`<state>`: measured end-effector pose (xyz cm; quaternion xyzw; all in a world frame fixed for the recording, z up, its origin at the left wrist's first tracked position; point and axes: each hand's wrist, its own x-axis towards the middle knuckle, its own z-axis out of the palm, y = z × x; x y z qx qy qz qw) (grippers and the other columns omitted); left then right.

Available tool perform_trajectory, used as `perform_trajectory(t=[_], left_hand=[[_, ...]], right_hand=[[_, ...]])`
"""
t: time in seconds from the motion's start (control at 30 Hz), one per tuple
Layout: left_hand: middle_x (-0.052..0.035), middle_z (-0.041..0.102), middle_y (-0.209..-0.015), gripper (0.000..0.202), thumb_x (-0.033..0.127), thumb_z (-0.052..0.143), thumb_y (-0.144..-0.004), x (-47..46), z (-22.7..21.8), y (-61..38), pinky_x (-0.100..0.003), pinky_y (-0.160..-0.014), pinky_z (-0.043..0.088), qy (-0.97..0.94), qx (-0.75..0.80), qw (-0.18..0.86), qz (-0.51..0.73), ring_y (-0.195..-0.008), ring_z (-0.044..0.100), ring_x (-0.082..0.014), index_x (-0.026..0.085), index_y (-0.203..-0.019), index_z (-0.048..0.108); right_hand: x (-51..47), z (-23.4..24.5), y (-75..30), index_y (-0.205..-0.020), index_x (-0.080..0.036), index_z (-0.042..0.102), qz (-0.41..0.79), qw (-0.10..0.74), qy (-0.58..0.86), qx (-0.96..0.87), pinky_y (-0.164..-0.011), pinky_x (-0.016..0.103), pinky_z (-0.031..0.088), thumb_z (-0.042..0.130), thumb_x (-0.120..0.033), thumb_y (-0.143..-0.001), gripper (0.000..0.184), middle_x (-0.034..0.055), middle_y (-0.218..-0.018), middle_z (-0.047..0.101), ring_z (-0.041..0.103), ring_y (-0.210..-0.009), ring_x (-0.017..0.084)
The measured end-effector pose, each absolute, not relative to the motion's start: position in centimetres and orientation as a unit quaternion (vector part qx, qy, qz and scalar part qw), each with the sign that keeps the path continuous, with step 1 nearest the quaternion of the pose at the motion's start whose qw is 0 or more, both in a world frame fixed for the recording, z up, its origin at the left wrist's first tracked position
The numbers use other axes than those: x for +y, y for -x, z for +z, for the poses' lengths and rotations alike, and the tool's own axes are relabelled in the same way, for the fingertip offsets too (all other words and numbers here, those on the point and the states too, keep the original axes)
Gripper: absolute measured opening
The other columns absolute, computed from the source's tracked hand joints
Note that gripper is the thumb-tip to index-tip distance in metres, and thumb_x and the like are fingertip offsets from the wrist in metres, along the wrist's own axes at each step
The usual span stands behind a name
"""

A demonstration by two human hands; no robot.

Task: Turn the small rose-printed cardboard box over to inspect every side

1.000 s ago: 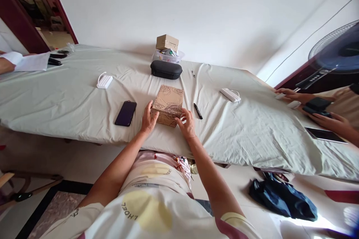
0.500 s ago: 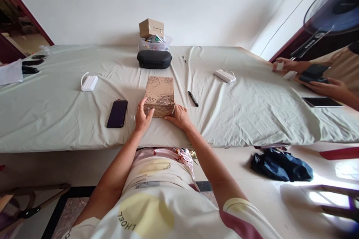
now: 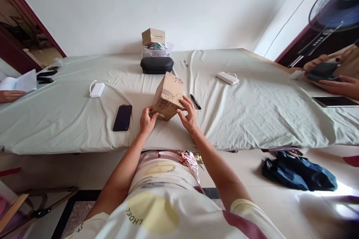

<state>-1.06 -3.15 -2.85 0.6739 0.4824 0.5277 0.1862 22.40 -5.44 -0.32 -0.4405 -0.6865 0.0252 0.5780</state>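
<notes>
A brown cardboard box [image 3: 168,95] with black scribbled loops on its faces is tilted over the cloth in front of me. My left hand [image 3: 148,120] grips its lower left edge, thumb on the near face. At its right side, my right hand [image 3: 188,114] holds the box between thumb and fingers. A black marker pen [image 3: 195,101] lies just right of the box. To the left rests a dark smartphone [image 3: 122,118]. The underside of the box is hidden.
Behind the box sit a black zip case [image 3: 157,65], a clear plastic tub [image 3: 157,51] and a smaller carton [image 3: 153,36]. White corded devices [image 3: 97,90] lie on both sides of the green cloth [image 3: 84,127]. Another person's hands [image 3: 333,78] hold a dark object at right.
The box has gone from lying flat to being tilted and turned, its left side now showing. My right hand has moved up along its side. The view has shifted slightly.
</notes>
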Motion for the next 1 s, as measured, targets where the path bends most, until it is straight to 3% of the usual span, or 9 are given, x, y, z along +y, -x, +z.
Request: perform_trajectory(t=[0.1,0.2,0.27,0.33,0.43,0.63,0.77,0.9,1.0], left_hand=[[-0.0126,0.069,-0.111,0.022,0.028,0.069,-0.091,-3.2,-2.7,0.9,-0.041,-0.096,0.055,-0.667,0.540,0.187,0.479,-0.109,0.068,-0.0287,0.020,-0.107,0.057],[-0.0128,0.071,-0.108,0.019,0.017,0.065,-0.089,-3.2,-2.6,0.7,-0.042,-0.095,0.055,-0.653,0.581,0.194,0.445,-0.107,0.069,-0.0303,0.019,-0.106,0.057],[-0.0135,0.071,-0.113,0.026,0.006,0.059,-0.086,-3.2,-2.6,0.7,-0.042,-0.098,0.054,-0.648,0.581,0.201,0.450,-0.111,0.068,-0.0296,0.018,-0.109,0.057],[-0.0133,0.070,-0.118,0.035,0.001,0.055,-0.083,-3.1,-2.5,0.8,-0.041,-0.101,0.053,-0.640,0.575,0.215,0.462,-0.113,0.068,-0.0279,0.017,-0.113,0.057],[-0.0118,0.071,-0.118,0.036,0.000,0.054,-0.084,-3.0,-2.4,0.9,-0.040,-0.102,0.053,-0.643,0.562,0.228,0.467,-0.113,0.068,-0.0263,0.017,-0.115,0.059],[-0.0110,0.073,-0.110,0.027,0.004,0.057,-0.087,-3.4,-1.8,0.8,-0.039,-0.097,0.054,-0.668,0.559,0.213,0.442,-0.107,0.069,-0.0268,0.016,-0.110,0.063],[-0.0105,0.073,-0.113,0.026,0.007,0.058,-0.089,-3.6,-1.8,0.7,-0.038,-0.099,0.053,-0.702,0.548,0.197,0.410,-0.108,0.069,-0.0274,0.017,-0.113,0.064],[-0.0111,0.073,-0.107,0.017,0.013,0.061,-0.092,-3.5,-2.0,0.6,-0.039,-0.098,0.052,-0.747,0.529,0.167,0.366,-0.107,0.069,-0.0281,0.018,-0.106,0.067],[-0.0105,0.073,-0.101,0.010,0.016,0.059,-0.094,-3.4,-2.2,0.6,-0.039,-0.098,0.052,-0.770,0.515,0.158,0.342,-0.105,0.069,-0.0278,0.019,-0.099,0.067]], right_hand=[[-5.4,0.0,-21.8,-0.160,-0.029,0.036,0.071,0.522,0.451,-0.720,-0.083,0.040,0.063,0.054,-0.059,-0.100,0.069,0.0152,-0.147,0.057,0.070,-0.106,0.024],[-5.3,-0.7,-21.3,-0.166,-0.023,0.016,0.098,0.444,0.484,-0.747,-0.095,0.047,0.058,0.062,-0.059,-0.095,0.092,0.0158,-0.137,0.065,0.068,-0.114,0.030],[-5.4,-1.7,-21.0,-0.162,-0.018,0.027,0.078,0.373,0.528,-0.759,-0.101,0.052,0.053,0.065,-0.057,-0.092,0.089,0.0180,-0.135,0.066,0.064,-0.121,0.035],[-5.8,-2.6,-20.8,-0.153,-0.015,0.043,0.047,0.305,0.563,-0.767,-0.104,0.054,0.049,0.063,-0.051,-0.094,0.072,0.0200,-0.134,0.066,0.060,-0.126,0.038],[-6.3,-3.2,-20.6,-0.141,-0.013,0.054,0.018,0.263,0.578,-0.772,-0.105,0.051,0.047,0.055,-0.040,-0.097,0.052,0.0203,-0.133,0.067,0.059,-0.127,0.036],[-6.3,-2.7,-20.6,-0.120,-0.016,0.064,0.039,0.308,0.576,-0.756,-0.097,0.046,0.051,0.052,-0.041,-0.096,0.036,0.0166,-0.113,0.073,0.065,-0.108,0.032],[-6.4,-2.8,-20.9,-0.109,-0.019,0.065,0.082,0.391,0.586,-0.705,-0.087,0.041,0.055,0.053,-0.045,-0.095,0.031,0.0113,-0.100,0.074,0.069,-0.093,0.027],[-6.6,-3.1,-21.0,-0.113,-0.020,0.063,0.093,0.513,0.573,-0.633,-0.079,0.036,0.058,0.052,-0.046,-0.097,0.032,0.0090,-0.104,0.072,0.070,-0.085,0.022],[-6.8,-2.7,-20.9,-0.107,-0.021,0.064,0.040,0.564,0.537,-0.625,-0.079,0.036,0.059,0.053,-0.045,-0.098,0.027,0.0091,-0.108,0.070,0.069,-0.091,0.021]])
